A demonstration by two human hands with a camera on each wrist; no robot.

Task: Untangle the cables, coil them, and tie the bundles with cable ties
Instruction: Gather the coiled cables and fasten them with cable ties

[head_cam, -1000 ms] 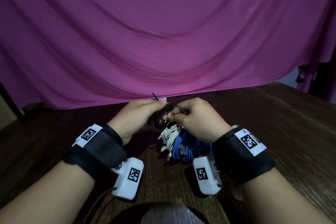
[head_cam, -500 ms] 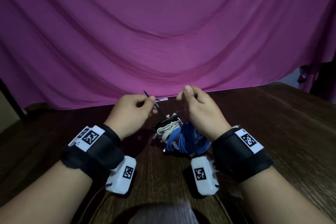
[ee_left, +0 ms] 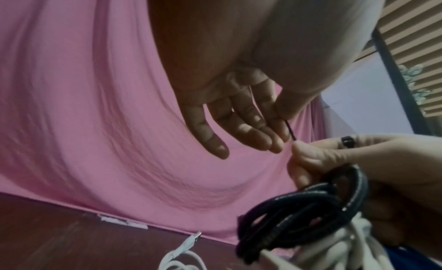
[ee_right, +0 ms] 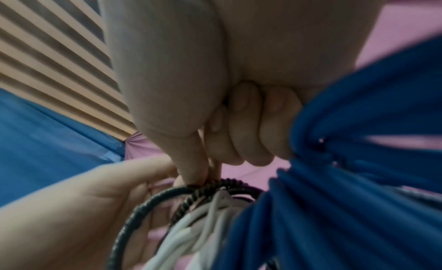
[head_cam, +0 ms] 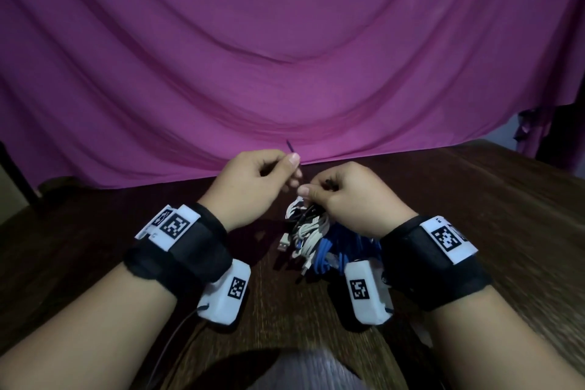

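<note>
Left hand (head_cam: 253, 187): thumb and forefinger pinch a thin black cable tie (head_cam: 290, 149); the other fingers hang loosely extended, as the left wrist view shows. The free tip of the tie points to 11 o'clock above the thumb. The lower run passes down toward 5 o'clock to the right hand.

Right hand (head_cam: 345, 196): fingers curled tight. It grips the top of a black cable coil (ee_left: 299, 217) and, at the thumb tip, meets the tie. The square head of the tie (ee_left: 348, 142) lies against this hand's fingers. Whether the tie is already threaded through its head cannot be told; the spot is small and partly hidden.

Both hands are raised above the table (head_cam: 474, 231), close together, the left at 10 o'clock of the right.

Black coil: hangs below the right hand, held clear of the table. A white cable bundle (head_cam: 308, 231) hangs with it at 6 o'clock, its strands passing through the black loop in the right wrist view. A blue cable bundle (head_cam: 335, 250) sits at 5 o'clock of the white one, under the right wrist; motion blur obscures whether it rests on the table.

Another white cable (ee_left: 184, 253) with a flat plug lies on the table in the left wrist view.

Pink drape (head_cam: 285, 57): covers the background at 12 o'clock, reaching the far table edge.
</note>
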